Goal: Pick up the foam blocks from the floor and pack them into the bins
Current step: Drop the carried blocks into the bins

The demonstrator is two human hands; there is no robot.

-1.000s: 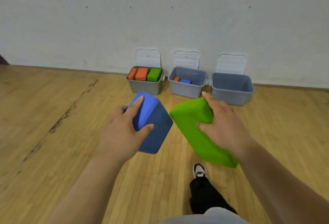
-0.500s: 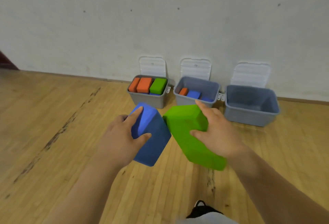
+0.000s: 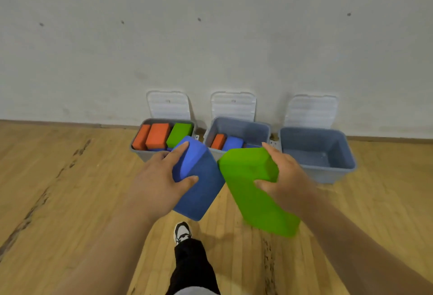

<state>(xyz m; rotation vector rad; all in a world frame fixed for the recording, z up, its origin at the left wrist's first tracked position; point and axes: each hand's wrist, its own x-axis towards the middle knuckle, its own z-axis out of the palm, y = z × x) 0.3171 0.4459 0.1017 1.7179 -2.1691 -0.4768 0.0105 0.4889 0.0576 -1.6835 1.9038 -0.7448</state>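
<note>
By the wall, the left bin (image 3: 143, 156) looks about full. Two orange blocks (image 3: 157, 136) and a packed green block (image 3: 179, 133) stand on edge side by side, which seems the way to fit more in. Its white lid (image 3: 168, 105) leans back against the wall, out of the way.

In front of it the left hand (image 3: 157, 184) has its grip clamped on a blue foam block (image 3: 201, 184), thumb on the near face and fingers hooked over the far edge. The block is carried tilted, clear of the floor (image 3: 58, 201).

Behind sits the middle bin (image 3: 243, 128), with a lone orange block (image 3: 218, 141) and a low blue block (image 3: 233, 143) inside and room to spare. Whether another piece lies hidden behind the carried blocks I cannot tell.

The big green foam block (image 3: 253, 196) nearly meets the blue one at its upper corner. The right hand (image 3: 288, 182) has its grip clamped round the green block's upper end, thumb in front and fingers over the back.

The right bin (image 3: 328, 170) shows only its bare bottom. I'd judge both carried blocks are bound for the middle or right bin, since the person faces them with one shoe (image 3: 182, 232) forward.
</note>
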